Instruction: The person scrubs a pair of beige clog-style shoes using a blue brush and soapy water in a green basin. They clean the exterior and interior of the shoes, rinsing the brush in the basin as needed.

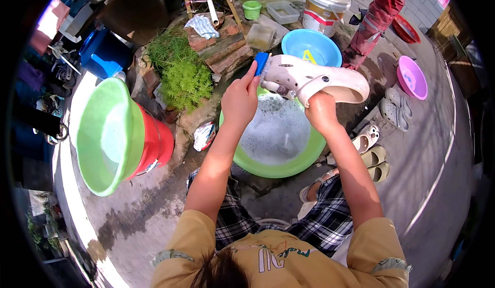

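Above the round green plastic basin of soapy water [304, 160], the white perforated rubber clog [314, 77] is gripped by the closed fingers of the right hand [320, 112], while the blue-backed scrubbing brush [261, 64], clasped in the left hand [240, 100], is best pressed flat against its toe.

A crumpled silvery wrapper [204, 135] lies on the ground between the red bucket [154, 144] and the green basin [278, 167]. At the top stands a white pail [325, 7] with a red and yellow label [315, 20] around its lower part.
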The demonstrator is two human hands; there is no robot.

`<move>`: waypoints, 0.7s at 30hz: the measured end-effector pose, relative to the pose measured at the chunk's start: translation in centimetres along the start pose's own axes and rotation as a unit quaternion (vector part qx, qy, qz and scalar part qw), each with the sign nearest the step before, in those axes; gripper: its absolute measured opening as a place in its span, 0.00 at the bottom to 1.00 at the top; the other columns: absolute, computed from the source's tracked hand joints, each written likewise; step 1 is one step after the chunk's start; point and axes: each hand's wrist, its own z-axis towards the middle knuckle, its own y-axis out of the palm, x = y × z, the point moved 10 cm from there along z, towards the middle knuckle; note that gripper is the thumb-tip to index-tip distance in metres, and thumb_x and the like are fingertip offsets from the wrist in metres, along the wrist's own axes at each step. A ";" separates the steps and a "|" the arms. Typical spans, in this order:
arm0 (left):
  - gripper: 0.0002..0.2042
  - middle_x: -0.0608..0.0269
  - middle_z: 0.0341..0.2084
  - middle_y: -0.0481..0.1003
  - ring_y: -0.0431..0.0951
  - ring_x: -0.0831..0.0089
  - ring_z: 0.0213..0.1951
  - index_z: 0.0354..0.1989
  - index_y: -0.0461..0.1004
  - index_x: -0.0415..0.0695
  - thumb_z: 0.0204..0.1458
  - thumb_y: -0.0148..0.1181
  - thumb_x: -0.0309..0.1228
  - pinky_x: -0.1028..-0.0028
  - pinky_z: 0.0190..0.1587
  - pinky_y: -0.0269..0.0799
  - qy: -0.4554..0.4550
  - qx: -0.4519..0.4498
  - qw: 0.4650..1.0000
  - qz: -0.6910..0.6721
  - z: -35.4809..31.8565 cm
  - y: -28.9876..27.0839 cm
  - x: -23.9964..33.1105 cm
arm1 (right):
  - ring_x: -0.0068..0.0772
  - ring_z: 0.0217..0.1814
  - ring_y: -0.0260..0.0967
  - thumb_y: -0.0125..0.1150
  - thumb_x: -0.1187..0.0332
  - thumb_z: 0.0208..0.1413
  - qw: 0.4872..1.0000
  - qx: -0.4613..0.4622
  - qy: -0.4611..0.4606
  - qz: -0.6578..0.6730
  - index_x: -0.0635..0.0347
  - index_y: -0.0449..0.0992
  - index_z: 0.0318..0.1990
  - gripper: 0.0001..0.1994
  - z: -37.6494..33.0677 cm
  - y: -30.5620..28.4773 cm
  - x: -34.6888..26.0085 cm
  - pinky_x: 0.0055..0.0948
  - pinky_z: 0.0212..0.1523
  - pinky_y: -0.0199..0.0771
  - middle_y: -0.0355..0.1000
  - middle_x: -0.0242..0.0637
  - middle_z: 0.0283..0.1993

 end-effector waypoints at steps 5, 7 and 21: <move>0.21 0.53 0.20 0.70 0.72 0.58 0.26 0.58 0.62 0.56 0.54 0.50 0.32 0.62 0.28 0.65 0.149 -0.010 0.988 -0.049 -3.6 3.3 4.2 | 0.43 0.34 0.70 0.55 0.79 0.31 0.999 -0.023 -0.015 -0.020 0.60 0.75 0.22 0.07 -0.1 1.3 -1.9 0.37 0.36 0.70 0.72 0.42 0.27; 0.21 0.53 0.21 0.70 0.72 0.57 0.26 0.58 0.63 0.55 0.53 0.50 0.31 0.62 0.28 0.65 0.178 0.002 0.984 -0.013 -4.0 2.6 5.1 | 0.43 0.34 0.70 0.54 0.79 0.32 0.999 -0.030 0.013 -0.010 0.60 0.75 0.23 0.07 -0.4 2.4 -0.8 0.38 0.36 0.70 0.72 0.42 0.28; 0.18 0.75 0.13 0.54 0.52 0.85 0.12 0.24 0.64 0.48 0.56 0.45 0.50 0.84 0.11 0.47 -0.250 -0.244 0.616 -0.706 -1.2 6.5 -1.3 | 0.46 0.54 0.62 0.63 0.60 0.46 0.967 0.010 -0.082 0.243 0.63 0.66 0.51 0.26 -0.5 -2.9 -5.2 0.38 0.53 0.61 0.65 0.48 0.50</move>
